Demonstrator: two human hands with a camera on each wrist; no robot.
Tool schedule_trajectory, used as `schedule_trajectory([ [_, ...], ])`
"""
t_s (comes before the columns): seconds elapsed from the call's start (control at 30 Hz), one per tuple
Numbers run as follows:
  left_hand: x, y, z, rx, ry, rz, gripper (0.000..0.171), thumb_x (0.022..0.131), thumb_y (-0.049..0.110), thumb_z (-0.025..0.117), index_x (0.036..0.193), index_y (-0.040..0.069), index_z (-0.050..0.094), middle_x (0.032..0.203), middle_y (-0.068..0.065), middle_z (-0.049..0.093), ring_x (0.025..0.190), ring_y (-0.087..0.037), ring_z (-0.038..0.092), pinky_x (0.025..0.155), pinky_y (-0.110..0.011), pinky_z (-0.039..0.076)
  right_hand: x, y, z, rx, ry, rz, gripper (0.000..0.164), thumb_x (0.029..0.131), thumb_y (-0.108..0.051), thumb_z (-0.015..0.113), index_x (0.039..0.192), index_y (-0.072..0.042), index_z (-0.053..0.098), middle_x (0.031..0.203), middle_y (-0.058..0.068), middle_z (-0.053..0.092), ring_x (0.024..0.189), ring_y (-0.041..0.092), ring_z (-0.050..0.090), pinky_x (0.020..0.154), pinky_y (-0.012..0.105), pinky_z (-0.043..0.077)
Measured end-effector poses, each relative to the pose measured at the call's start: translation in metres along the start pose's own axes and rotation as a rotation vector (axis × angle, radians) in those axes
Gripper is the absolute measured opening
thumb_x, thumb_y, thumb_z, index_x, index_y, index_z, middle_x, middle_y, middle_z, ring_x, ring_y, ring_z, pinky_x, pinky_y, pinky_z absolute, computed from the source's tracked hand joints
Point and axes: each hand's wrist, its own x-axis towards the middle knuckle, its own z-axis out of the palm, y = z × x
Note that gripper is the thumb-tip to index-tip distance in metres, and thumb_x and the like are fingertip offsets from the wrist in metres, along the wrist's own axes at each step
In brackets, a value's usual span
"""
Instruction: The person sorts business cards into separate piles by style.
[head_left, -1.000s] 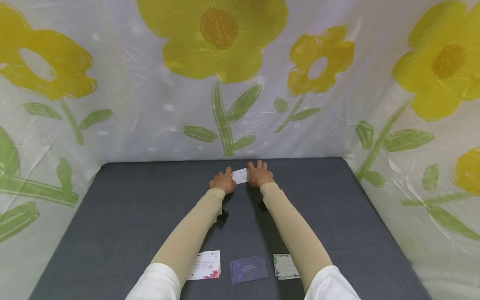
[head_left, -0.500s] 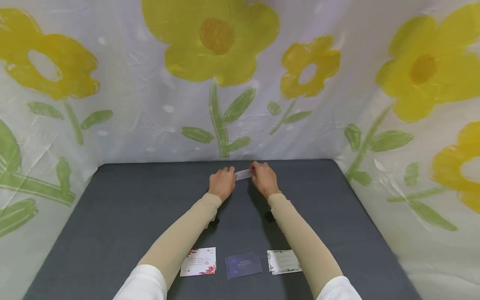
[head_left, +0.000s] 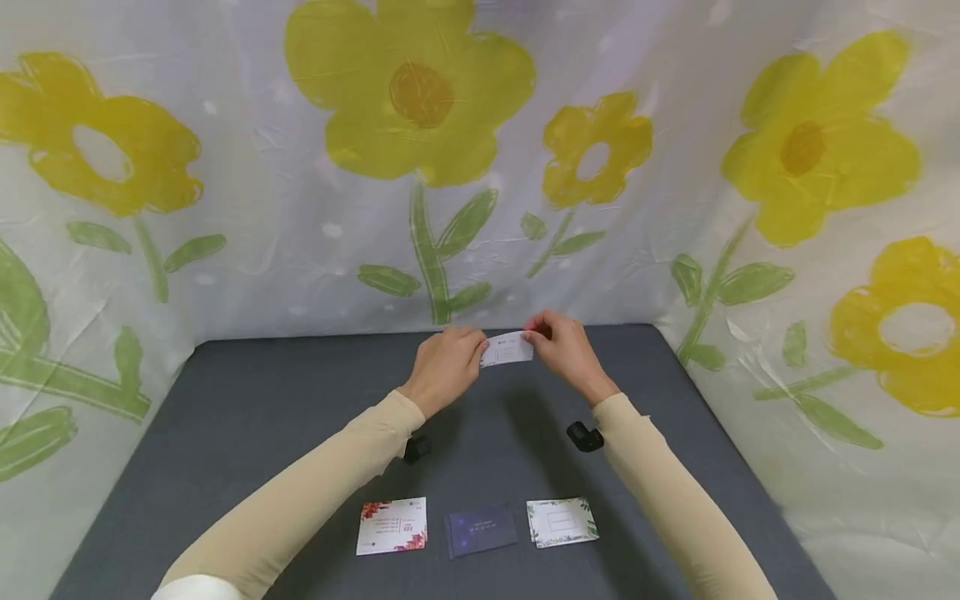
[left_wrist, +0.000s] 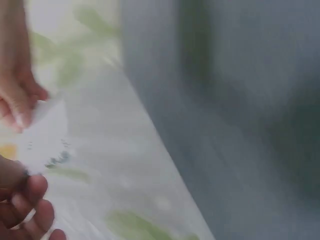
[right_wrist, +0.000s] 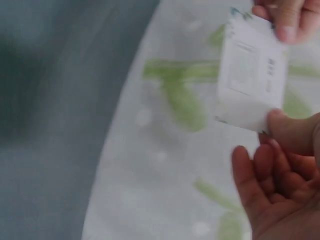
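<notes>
A small white printed card is held up above the far part of the table between both hands. My left hand pinches its left end. At the other end, the thumb and fingers of my right hand pinch the card. The right wrist view shows the card face on, with print and leafy corner marks, the right thumb pressed on its lower corner. In the left wrist view the card is blurred and partly cut by the hands.
Three small stacks of cards lie along the near side of the dark grey table: white cards with red flowers, dark blue cards and leaf-bordered cards. A flower-printed curtain stands behind the table.
Both hands have lifted the card off the far table and drawn it nearer and slightly right. The card now tilts to face the head camera; the forearms have spread apart.
</notes>
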Motion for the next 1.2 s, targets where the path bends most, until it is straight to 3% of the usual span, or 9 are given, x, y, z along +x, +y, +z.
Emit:
schedule_trajectory([
  [0.1,-0.011,0.020,-0.013,-0.121,-0.061,-0.057,0.015,0.104,0.025,0.064,0.102,0.015,0.076,0.092,-0.001,0.074,0.075,-0.015,0.063,0.061,-0.032,0.048,-0.028,0.000,-0.016,0.055,-0.019,0.048,0.013,0.102,-0.017,0.067,0.110,-0.008,0.072,0.106,0.013,0.074,0.086,0.023,0.064,0.075,0.035,0.049],
  [0.2,-0.017,0.033,-0.012,-0.201,-0.124,-0.097,0.012,0.101,0.026,0.069,0.096,0.017,0.073,0.085,0.003,0.070,0.069,-0.011,0.056,0.059,-0.028,0.042,-0.050,0.010,-0.022,0.075,-0.032,0.074,0.012,0.101,-0.015,0.069,0.108,-0.007,0.073,0.102,0.013,0.074,0.082,0.021,0.061,0.073,0.033,0.047],
  [0.5,-0.044,0.050,0.036,-0.288,-0.405,-0.158,0.022,0.097,0.027,0.072,0.077,0.019,0.067,0.068,0.007,0.061,0.061,-0.009,0.049,0.056,-0.028,0.036,-0.100,0.062,0.007,0.153,-0.156,0.216,0.011,0.099,-0.011,0.069,0.101,-0.002,0.074,0.089,0.010,0.072,0.074,0.012,0.057,0.066,0.026,0.047],
  [0.63,-0.057,0.056,0.044,-0.343,-0.506,-0.184,0.021,0.094,0.025,0.074,0.074,0.018,0.068,0.066,0.007,0.057,0.059,-0.010,0.047,0.055,-0.027,0.034,-0.118,0.073,0.015,0.207,-0.234,0.267,0.011,0.099,-0.011,0.068,0.100,-0.001,0.073,0.088,0.009,0.072,0.076,0.015,0.059,0.069,0.030,0.051],
  [0.77,-0.070,0.062,0.049,-0.371,-0.592,-0.179,0.023,0.093,0.024,0.073,0.071,0.018,0.068,0.063,0.009,0.053,0.056,-0.009,0.044,0.053,-0.026,0.032,-0.131,0.082,0.020,0.210,-0.305,0.245,0.011,0.099,-0.009,0.067,0.099,0.000,0.073,0.089,0.009,0.072,0.078,0.015,0.059,0.071,0.027,0.050],
  [0.93,-0.081,0.070,0.056,-0.354,-0.635,-0.151,0.027,0.093,0.026,0.072,0.067,0.020,0.065,0.059,0.012,0.049,0.053,-0.006,0.043,0.052,-0.024,0.033,-0.147,0.085,0.022,0.168,-0.311,0.212,0.009,0.096,-0.006,0.068,0.095,0.001,0.073,0.087,0.009,0.073,0.076,0.012,0.057,0.068,0.023,0.046],
  [1.2,-0.094,0.078,0.065,-0.267,-0.603,-0.069,0.022,0.091,0.022,0.071,0.071,0.018,0.063,0.062,0.010,0.053,0.056,-0.005,0.044,0.054,-0.025,0.034,-0.162,0.083,0.030,0.060,-0.270,0.270,0.008,0.096,-0.009,0.069,0.091,-0.008,0.075,0.084,0.002,0.073,0.073,0.009,0.057,0.065,0.023,0.046],
])
